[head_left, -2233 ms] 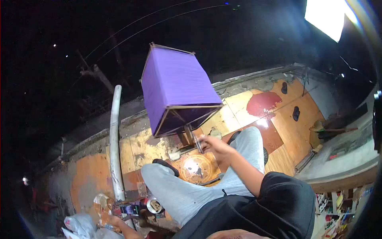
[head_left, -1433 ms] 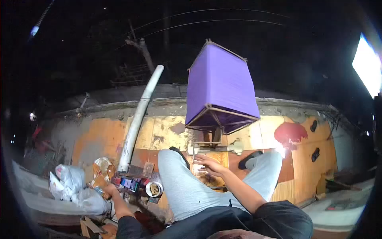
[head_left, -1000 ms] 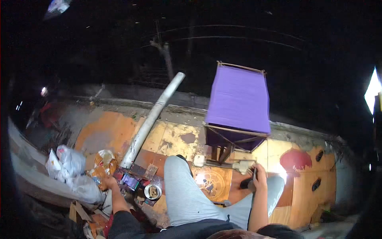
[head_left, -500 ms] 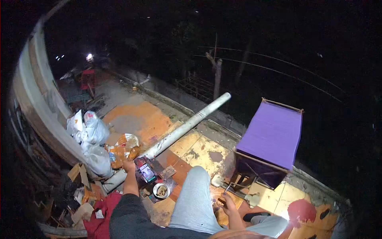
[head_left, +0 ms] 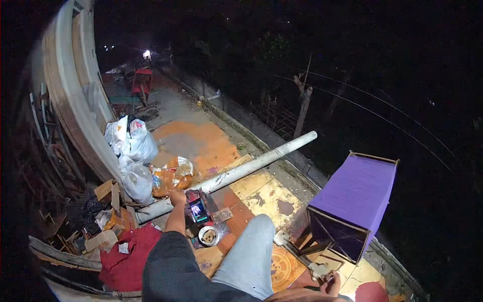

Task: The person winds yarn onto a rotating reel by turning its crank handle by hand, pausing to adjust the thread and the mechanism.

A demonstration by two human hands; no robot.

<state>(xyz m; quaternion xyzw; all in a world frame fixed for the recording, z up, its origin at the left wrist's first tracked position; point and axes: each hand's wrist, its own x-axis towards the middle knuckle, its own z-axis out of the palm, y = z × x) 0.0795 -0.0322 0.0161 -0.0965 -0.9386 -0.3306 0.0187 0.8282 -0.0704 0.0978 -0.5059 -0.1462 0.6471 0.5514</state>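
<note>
phone [head_left: 197,210] just beside left hand [head_left: 177,196], easy to knock by hasty reach; purple box [head_left: 354,189] beyond right hand [head_left: 330,285], maybe tipped by bump (grip of both: cannot tell).

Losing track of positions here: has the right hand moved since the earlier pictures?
Yes, rightward: the right hand was over the orange patterned panel a moment ago; now it is to the panel's right.
</note>
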